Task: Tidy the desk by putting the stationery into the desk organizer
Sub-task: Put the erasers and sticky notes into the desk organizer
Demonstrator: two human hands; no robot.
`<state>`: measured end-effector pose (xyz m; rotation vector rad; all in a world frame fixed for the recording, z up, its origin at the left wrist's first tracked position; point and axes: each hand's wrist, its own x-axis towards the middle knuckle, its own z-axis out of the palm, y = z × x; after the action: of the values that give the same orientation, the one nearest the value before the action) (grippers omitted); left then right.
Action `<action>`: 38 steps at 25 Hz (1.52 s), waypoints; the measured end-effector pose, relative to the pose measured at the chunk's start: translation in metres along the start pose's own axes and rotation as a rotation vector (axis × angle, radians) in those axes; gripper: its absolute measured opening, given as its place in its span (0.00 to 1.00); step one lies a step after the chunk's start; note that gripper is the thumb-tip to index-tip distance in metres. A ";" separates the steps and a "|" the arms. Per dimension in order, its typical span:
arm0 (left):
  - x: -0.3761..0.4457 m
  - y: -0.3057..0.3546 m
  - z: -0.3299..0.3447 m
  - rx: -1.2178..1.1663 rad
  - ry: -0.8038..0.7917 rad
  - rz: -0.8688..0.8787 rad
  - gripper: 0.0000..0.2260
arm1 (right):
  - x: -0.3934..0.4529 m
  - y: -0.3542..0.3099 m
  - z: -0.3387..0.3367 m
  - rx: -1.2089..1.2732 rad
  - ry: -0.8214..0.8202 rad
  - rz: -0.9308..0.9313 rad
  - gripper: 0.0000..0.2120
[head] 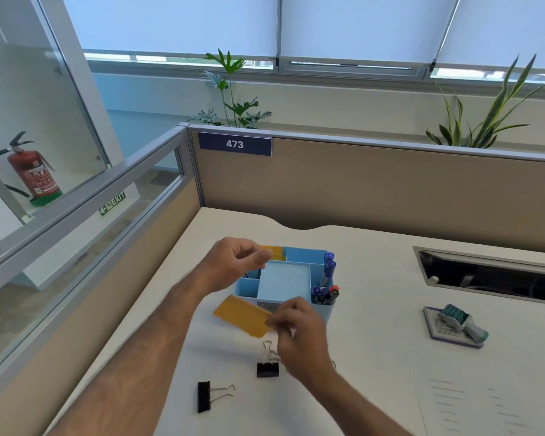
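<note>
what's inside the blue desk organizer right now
Blue pens and markers stand in the organizer's right compartments, yellow notes at the back. The left hand covers the left compartments.
</note>
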<state>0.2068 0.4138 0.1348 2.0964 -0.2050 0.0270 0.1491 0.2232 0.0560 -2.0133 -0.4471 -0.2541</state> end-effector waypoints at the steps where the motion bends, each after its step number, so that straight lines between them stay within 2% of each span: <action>1: -0.004 0.000 -0.004 -0.040 -0.050 0.000 0.21 | 0.002 0.002 -0.003 0.100 0.086 0.079 0.16; 3: -0.006 -0.001 -0.011 -0.028 -0.108 0.000 0.13 | 0.006 0.005 -0.005 0.295 0.179 0.222 0.18; 5: -0.004 0.000 -0.013 0.041 -0.120 -0.010 0.07 | 0.007 0.007 -0.006 0.404 0.204 0.275 0.17; 7: 0.000 0.004 -0.013 0.122 -0.117 -0.002 0.06 | 0.001 0.013 -0.009 0.351 0.193 0.217 0.13; 10: 0.008 0.010 -0.018 0.167 -0.058 0.037 0.08 | -0.018 0.031 -0.022 0.107 0.170 0.000 0.04; 11: 0.011 0.011 -0.020 0.175 -0.022 0.051 0.09 | -0.025 0.039 -0.030 -0.021 0.163 -0.050 0.07; 13: 0.020 0.014 -0.022 0.233 0.086 0.102 0.08 | -0.039 0.064 -0.047 -0.331 0.114 -0.088 0.20; 15: 0.031 0.016 -0.021 0.303 0.205 0.156 0.06 | -0.054 0.087 -0.059 -0.604 -0.004 0.009 0.37; 17: 0.041 0.017 -0.018 0.402 0.266 0.185 0.07 | -0.067 0.104 -0.062 -0.757 -0.151 0.144 0.50; 19: 0.049 0.015 -0.012 0.489 0.277 0.201 0.08 | -0.072 0.110 -0.059 -0.820 -0.218 0.160 0.54; 22: 0.060 0.014 -0.004 0.554 0.287 0.219 0.08 | -0.070 0.109 -0.057 -0.853 -0.252 0.159 0.53; 30: 0.070 -0.007 0.014 0.682 0.164 0.059 0.09 | -0.071 0.112 -0.057 -0.857 -0.263 0.165 0.53; 33: 0.071 -0.021 0.023 0.706 0.000 -0.059 0.10 | -0.070 0.113 -0.057 -0.851 -0.268 0.169 0.53; 36: 0.068 -0.029 0.030 0.819 -0.183 -0.089 0.13 | -0.069 0.112 -0.057 -0.832 -0.269 0.177 0.53; 37: 0.065 -0.028 0.033 0.865 -0.166 -0.078 0.13 | -0.069 0.112 -0.056 -0.823 -0.267 0.180 0.53; 38: 0.059 -0.026 0.035 0.881 -0.079 -0.028 0.13 | -0.069 0.111 -0.057 -0.815 -0.263 0.181 0.54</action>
<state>0.2672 0.3886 0.1004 2.9814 -0.2364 0.0197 0.1332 0.1126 -0.0330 -2.8889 -0.3450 -0.0519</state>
